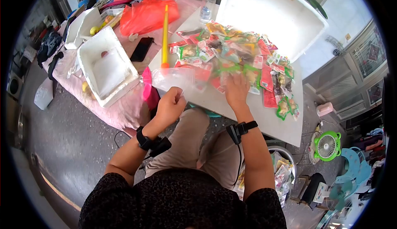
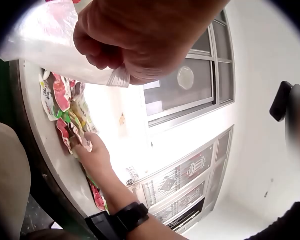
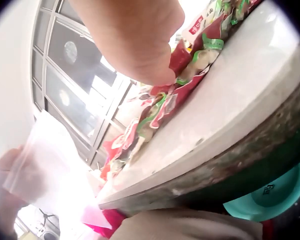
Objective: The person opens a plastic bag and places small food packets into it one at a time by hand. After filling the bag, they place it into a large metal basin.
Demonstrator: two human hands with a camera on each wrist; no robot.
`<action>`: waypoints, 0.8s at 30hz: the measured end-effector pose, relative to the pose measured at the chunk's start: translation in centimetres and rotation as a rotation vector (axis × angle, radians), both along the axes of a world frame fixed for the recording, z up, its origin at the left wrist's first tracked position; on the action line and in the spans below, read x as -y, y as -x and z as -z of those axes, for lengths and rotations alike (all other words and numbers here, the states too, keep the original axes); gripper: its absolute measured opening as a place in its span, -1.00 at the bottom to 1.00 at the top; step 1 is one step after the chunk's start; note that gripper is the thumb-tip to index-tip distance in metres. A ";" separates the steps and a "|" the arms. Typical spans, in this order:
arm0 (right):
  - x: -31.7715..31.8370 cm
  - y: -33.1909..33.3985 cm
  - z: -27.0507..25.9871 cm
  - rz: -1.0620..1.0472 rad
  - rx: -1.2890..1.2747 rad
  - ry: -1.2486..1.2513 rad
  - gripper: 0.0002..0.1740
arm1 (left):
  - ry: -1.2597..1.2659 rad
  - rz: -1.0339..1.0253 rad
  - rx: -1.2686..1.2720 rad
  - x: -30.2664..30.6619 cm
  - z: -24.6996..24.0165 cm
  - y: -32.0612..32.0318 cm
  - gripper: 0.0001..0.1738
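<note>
Okay, so we've got our left hand [image 1: 170,105] curled up tight, pinching the edge of a clear plastic bag [image 1: 175,78] just off the near edge of the worktop [image 1: 248,112]. Our right hand [image 1: 237,89] is palm down on the near side of the packets [image 1: 231,51], fingers in among them; can't tell if they're closed round one, since the wraps hide the tips. The bag sits between the left hand and the pile, its far part reaching over the worktop corner.

As for the packets, they're a red, green and clear heap, spreading away from the right hand and off to its right. Blocking the far side is a big white foam box [image 1: 269,18], with a lidded jar [image 1: 207,12] beside it. Left of the heap, a yellow stick [image 1: 165,34] has its orange end right by the bag. Over on the pink cloth [image 1: 128,119] we've got a black phone [image 1: 142,49], a red plastic bag [image 1: 149,15] and a smaller foam box [image 1: 120,93]. More packets fill a metal basin [image 1: 294,169] below our right arm.
</note>
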State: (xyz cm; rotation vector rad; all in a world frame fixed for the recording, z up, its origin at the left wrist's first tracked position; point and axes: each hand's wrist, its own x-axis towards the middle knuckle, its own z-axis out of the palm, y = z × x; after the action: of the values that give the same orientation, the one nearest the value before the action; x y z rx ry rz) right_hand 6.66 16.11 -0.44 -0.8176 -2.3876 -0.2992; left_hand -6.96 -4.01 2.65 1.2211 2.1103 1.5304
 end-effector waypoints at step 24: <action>4.5 -12.6 3.3 -0.157 -1.150 1.301 -0.76 | 0.220 0.280 -0.219 -9.0 5.8 -6.2 -0.76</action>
State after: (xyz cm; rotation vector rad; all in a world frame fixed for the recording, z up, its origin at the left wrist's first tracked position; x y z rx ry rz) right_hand 19.24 11.63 -3.71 -0.8841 -1.2556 1.5051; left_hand -0.75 5.02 -3.12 1.5793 2.0604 1.0583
